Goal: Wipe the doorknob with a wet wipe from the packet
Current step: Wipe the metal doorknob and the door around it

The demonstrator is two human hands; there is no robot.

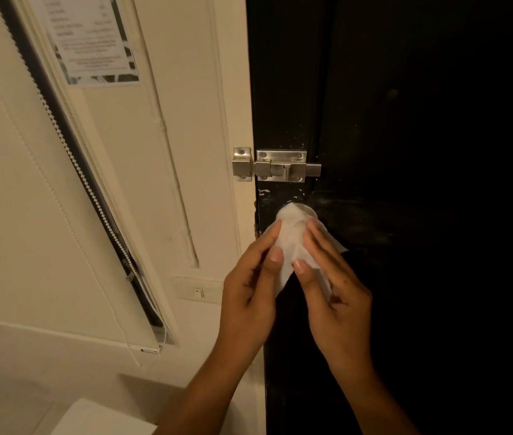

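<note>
A white wet wipe [291, 233] is draped over the doorknob [307, 211] on the black door [421, 152]; only a sliver of the knob's metal rim shows above the wipe. My left hand [250, 290] pinches the wipe's left side with thumb and forefinger. My right hand [333, 287] holds its right side the same way, fingers pressed against the covered knob. The packet is out of view.
A steel slide bolt [277, 166] sits just above the knob, bridging door and cream frame. A light switch [198, 291] is on the wall left of my hands. A roller blind with a bead chain [70, 152] and a printed notice [92, 42] hang further left.
</note>
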